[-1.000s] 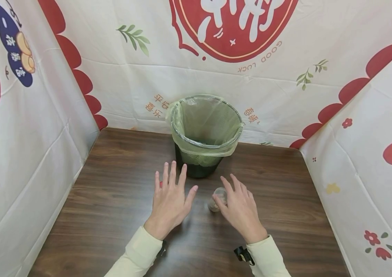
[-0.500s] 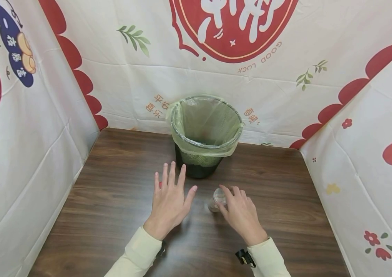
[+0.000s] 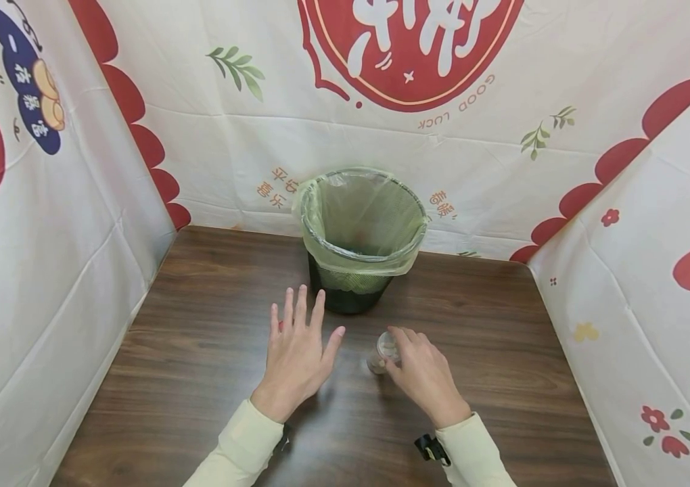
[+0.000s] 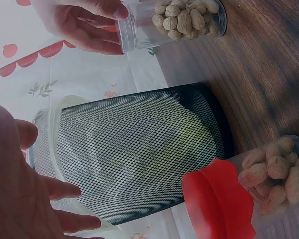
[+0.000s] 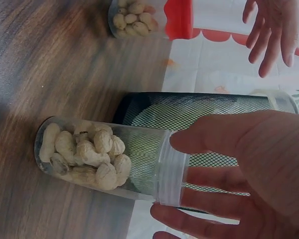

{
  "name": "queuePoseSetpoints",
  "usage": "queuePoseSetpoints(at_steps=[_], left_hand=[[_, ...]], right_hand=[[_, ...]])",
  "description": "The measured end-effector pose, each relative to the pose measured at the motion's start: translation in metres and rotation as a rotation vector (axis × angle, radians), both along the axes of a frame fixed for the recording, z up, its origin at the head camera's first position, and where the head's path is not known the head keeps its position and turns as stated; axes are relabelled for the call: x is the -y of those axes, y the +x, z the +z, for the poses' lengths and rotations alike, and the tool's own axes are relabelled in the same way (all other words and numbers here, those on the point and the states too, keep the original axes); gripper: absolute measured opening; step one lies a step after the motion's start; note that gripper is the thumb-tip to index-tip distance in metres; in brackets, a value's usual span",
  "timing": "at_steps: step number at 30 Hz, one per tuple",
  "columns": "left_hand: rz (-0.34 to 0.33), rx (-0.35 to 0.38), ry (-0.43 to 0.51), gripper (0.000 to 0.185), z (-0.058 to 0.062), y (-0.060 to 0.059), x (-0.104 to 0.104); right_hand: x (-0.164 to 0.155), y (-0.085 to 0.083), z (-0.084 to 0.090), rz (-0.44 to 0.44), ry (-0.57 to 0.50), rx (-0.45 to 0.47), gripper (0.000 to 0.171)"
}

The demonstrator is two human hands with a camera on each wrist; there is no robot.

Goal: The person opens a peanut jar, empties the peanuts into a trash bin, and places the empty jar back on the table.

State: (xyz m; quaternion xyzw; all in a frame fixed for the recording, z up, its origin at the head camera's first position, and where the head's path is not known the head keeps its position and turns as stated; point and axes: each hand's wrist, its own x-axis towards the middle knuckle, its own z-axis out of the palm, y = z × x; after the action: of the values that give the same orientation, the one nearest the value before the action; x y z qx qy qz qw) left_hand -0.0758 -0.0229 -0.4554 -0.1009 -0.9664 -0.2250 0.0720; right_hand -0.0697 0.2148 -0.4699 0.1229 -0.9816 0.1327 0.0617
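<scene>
We see the right hand (image 3: 424, 372) with its thumb and fingers round the top of a clear jar (image 5: 139, 149), pinching it at the neck. The jar stands on the brown wooden tabletop (image 3: 168, 352), near the bin and on our right. Unshelled peanuts (image 5: 89, 154) fill its lower part. The neck is half covered by fingers, so we cannot fairly tell whether it is bare or capped with something clear.

Our left hand (image 3: 293, 365) is spread, its fingers straight and apart, with nothing in its grasp. Near it stands a second jar (image 4: 276, 181) of peanuts with a red lid (image 4: 219, 201); from above, we see only a speck of red past the fingers.

Beyond both hands we have a dark mesh bin (image 4: 139, 154), upright, with a pale green liner (image 3: 360, 265) folded over its rim. Behind it hangs a white cloth (image 3: 211, 149) printed with red scallops and leaves.
</scene>
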Motion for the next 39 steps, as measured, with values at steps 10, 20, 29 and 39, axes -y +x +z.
queuePoseSetpoints(at_steps=[10,20,29,39], left_hand=[[0.004,0.018,0.01,0.072,-0.003,0.0,0.004],[0.006,0.007,0.033,0.072,-0.004,-0.004,0.01],[0.014,-0.053,0.063,0.074,0.0,-0.01,0.017],[0.007,-0.09,0.139,0.082,0.008,-0.014,0.027]], right_hand=[[-0.002,0.001,0.007,0.026,0.012,0.006,0.053],[-0.007,-0.001,0.021,0.034,-0.048,-0.036,0.053],[-0.009,-0.009,0.036,-0.004,-0.122,-0.018,0.058],[-0.001,-0.013,0.06,-0.013,-0.2,-0.079,0.054]])
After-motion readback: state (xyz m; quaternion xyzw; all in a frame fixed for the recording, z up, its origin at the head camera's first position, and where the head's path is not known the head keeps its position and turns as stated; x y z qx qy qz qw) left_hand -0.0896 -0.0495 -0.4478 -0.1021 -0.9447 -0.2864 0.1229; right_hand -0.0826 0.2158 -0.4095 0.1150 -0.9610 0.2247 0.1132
